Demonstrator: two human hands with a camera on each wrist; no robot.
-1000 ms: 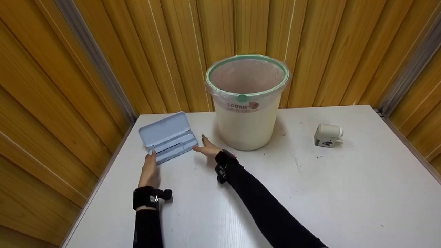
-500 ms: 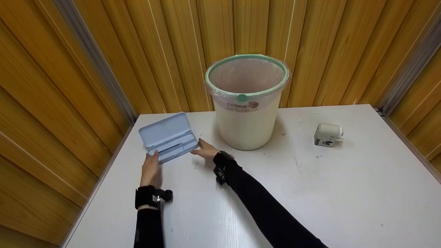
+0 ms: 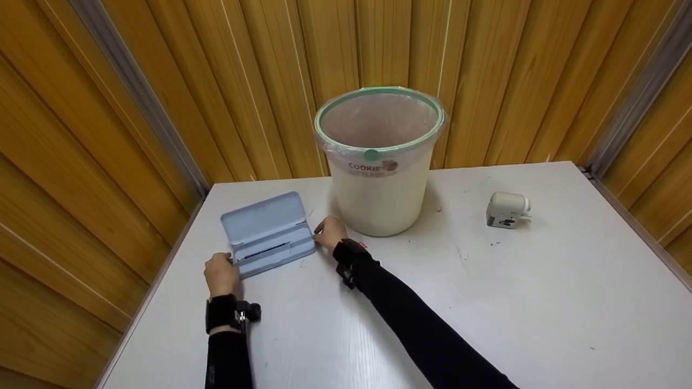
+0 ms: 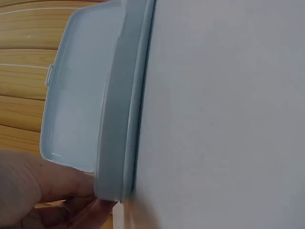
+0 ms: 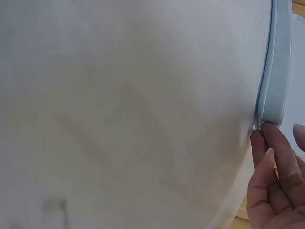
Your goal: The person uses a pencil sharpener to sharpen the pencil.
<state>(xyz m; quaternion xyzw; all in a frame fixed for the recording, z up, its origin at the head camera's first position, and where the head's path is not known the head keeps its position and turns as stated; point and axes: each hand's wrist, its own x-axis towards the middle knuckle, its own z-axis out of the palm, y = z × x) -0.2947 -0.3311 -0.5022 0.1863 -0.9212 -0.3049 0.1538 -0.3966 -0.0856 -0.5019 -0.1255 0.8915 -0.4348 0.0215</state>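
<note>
A light blue pencil case lies with its lid raised on the white table, left of the bin. Inside its tray are long compartments and a thin dark slot or strip. My left hand holds the case's left end with bent fingers. In the left wrist view, the fingers are at the lower corner of the case, partly hidden behind it. On the opposite end, my right hand grips with curled fingers. The right wrist view has those fingertips against the bottom corner of the case.
A cream bin with a green rim and clear plastic liner stands at the back, close beyond my right hand. Farther right is a small grey bottle-shaped thing with a white cap. Wood-patterned panels enclose the table's back and sides.
The pencil case has come slightly toward me. My fingers have shifted from its front corners to its two ends and curled in. The head view has also shifted a little.
</note>
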